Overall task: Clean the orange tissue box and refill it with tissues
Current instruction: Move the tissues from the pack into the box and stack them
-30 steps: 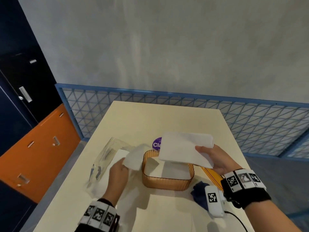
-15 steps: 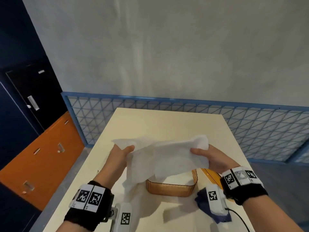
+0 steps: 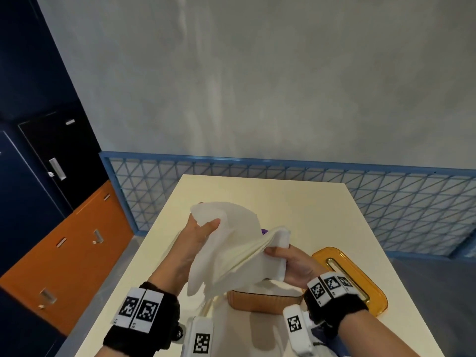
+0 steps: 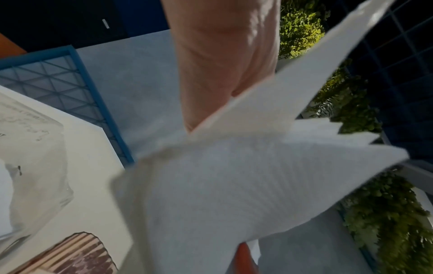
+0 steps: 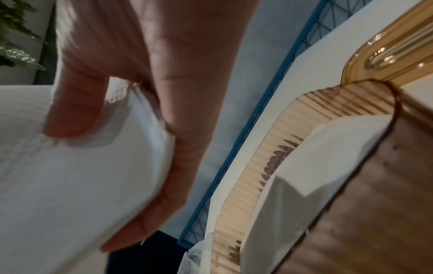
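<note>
White, soft paper tissues (image 3: 231, 256) form a fanned stack held up in the air by both hands, just above the ribbed translucent orange tissue box (image 3: 262, 301) that stands open on the cream rectangular table (image 3: 270, 199). In the head view the left hand (image 3: 195, 240) pinches a loose upper sheet between thumb and fingers above and left of the box, while the right hand (image 3: 291, 264) grips the thick end of the stack above the box's right side. Right of the box lies the flat orange lid with a slot (image 3: 347, 276), flat on the table. In the left wrist view the left hand (image 4: 222, 61) is closed on the tissues (image 4: 234, 185), whose sheets spread toward the camera; a corner of the box (image 4: 77, 255) shows below, with a crumpled clear plastic wrapper (image 4: 35, 166) left of it. In the right wrist view the right hand (image 5: 145, 92) has its thumb on top and fingers curled beneath the stack (image 5: 70, 176); the box (image 5: 293, 166), beside it, holds some white tissue, and the lid (image 5: 386, 46) lies beyond it.
</note>
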`<action>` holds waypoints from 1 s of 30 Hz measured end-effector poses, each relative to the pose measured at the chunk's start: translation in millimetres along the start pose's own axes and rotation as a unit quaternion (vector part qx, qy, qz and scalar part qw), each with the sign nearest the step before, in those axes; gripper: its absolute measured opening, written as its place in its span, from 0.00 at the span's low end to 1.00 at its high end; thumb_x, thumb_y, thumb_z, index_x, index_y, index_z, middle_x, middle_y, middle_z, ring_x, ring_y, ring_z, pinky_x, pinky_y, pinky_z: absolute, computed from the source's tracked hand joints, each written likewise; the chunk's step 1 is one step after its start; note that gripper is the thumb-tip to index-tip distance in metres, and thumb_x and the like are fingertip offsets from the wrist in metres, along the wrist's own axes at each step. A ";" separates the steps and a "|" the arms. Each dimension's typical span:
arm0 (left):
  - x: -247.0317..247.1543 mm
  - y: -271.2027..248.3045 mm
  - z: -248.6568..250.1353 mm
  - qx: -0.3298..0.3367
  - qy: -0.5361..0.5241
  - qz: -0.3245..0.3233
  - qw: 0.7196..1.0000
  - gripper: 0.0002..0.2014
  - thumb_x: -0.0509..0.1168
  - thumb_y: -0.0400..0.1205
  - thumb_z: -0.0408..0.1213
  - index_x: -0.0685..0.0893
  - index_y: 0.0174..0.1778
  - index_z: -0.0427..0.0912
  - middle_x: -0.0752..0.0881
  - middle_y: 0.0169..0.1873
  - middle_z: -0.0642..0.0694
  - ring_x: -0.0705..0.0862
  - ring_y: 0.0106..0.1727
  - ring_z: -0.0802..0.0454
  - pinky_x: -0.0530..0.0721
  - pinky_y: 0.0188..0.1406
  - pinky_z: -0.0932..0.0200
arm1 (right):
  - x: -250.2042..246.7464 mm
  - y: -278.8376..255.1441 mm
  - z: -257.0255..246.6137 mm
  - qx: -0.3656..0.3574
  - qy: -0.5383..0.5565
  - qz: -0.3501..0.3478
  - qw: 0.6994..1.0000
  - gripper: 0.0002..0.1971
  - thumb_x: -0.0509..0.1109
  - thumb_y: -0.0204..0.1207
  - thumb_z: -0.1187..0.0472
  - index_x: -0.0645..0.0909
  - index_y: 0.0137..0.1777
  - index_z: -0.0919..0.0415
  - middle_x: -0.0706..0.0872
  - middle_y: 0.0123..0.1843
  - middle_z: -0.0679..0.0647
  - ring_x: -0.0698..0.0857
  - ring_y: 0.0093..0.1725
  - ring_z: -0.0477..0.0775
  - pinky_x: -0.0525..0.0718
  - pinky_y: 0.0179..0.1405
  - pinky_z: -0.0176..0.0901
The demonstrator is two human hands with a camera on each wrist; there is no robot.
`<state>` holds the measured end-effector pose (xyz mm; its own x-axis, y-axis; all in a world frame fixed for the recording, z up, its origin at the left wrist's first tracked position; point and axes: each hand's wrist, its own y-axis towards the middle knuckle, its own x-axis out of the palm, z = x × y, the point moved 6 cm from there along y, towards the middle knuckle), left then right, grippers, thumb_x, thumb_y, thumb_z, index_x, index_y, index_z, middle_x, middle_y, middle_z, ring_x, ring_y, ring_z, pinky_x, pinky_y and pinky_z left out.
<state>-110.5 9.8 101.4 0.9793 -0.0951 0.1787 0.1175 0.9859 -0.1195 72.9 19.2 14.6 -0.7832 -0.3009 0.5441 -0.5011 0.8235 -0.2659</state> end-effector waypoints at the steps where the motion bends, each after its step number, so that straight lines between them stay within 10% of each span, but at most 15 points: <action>1: -2.3 1.0 0.8 -0.002 0.018 0.025 1.000 0.25 0.67 0.81 0.41 0.68 0.73 0.52 0.83 0.60 0.43 0.85 0.55 0.44 0.88 0.45 0.52 | 1.5 1.3 3.2 -0.006 0.012 0.006 1.000 0.39 0.88 0.52 0.61 0.78 0.65 0.65 0.85 0.58 0.65 0.86 0.57 0.63 0.86 0.53 0.58; 5: -16.8 -3.2 -0.2 -0.023 0.044 0.110 0.993 0.34 0.64 0.82 0.45 0.52 0.80 0.61 0.75 0.70 0.46 0.76 0.58 0.50 0.75 0.56 0.55 | -6.0 1.5 3.1 -0.046 0.040 0.050 0.997 0.45 0.89 0.49 0.60 0.77 0.69 0.69 0.83 0.63 0.68 0.85 0.59 0.65 0.86 0.57 0.59; 10: -11.7 -13.3 1.7 -0.015 0.069 0.023 0.997 0.17 0.65 0.80 0.34 0.80 0.62 0.58 0.86 0.53 0.45 0.85 0.47 0.44 0.86 0.42 0.52 | -21.5 -6.3 -10.0 -0.072 0.030 0.079 0.994 0.44 0.89 0.46 0.59 0.79 0.65 0.71 0.85 0.61 0.69 0.87 0.57 0.64 0.86 0.57 0.58; 16: -9.8 -8.8 5.5 0.019 0.180 0.070 0.981 0.04 0.66 0.80 0.33 0.84 0.49 0.39 0.88 0.45 0.43 0.84 0.48 0.43 0.83 0.47 0.50 | -29.3 -21.5 -28.5 -0.089 -0.010 0.102 0.991 0.42 0.90 0.42 0.56 0.82 0.60 0.67 0.89 0.56 0.65 0.89 0.53 0.61 0.90 0.47 0.51; 21: -0.8 -11.5 35.5 0.133 0.314 0.131 0.931 0.03 0.67 0.80 0.39 0.81 0.43 0.45 0.78 0.56 0.49 0.76 0.63 0.45 0.76 0.60 0.51 | -57.8 -35.4 -36.5 -0.099 0.030 0.203 0.974 0.29 0.76 0.66 0.62 0.76 0.67 0.69 0.88 0.56 0.66 0.87 0.54 0.63 0.90 0.46 0.54; 26: 20.8 -21.4 61.4 0.174 0.426 0.063 0.885 0.04 0.60 0.84 0.43 0.76 0.45 0.49 0.79 0.40 0.60 0.78 0.40 0.57 0.58 0.78 0.32 | -103.1 -48.5 -48.8 -0.129 0.067 0.295 0.944 0.18 0.67 0.78 0.64 0.72 0.67 0.61 0.84 0.55 0.61 0.83 0.55 0.65 0.87 0.43 0.64; 30: 61.4 -26.1 80.6 0.213 0.439 -0.036 0.872 0.09 0.63 0.81 0.45 0.72 0.37 0.63 0.72 0.62 0.61 0.69 0.69 0.53 0.61 0.76 0.30 | -88.7 -39.9 -54.6 -0.118 0.023 0.287 0.950 0.15 0.60 0.83 0.66 0.72 0.69 0.60 0.82 0.63 0.64 0.80 0.64 0.69 0.77 0.64 0.73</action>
<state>-66.7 -10.6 194.2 0.7434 -0.0430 -0.6675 0.2944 0.9171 0.2688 182.5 39.3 20.4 -0.8828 0.2474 0.3993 0.1040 0.9319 -0.3474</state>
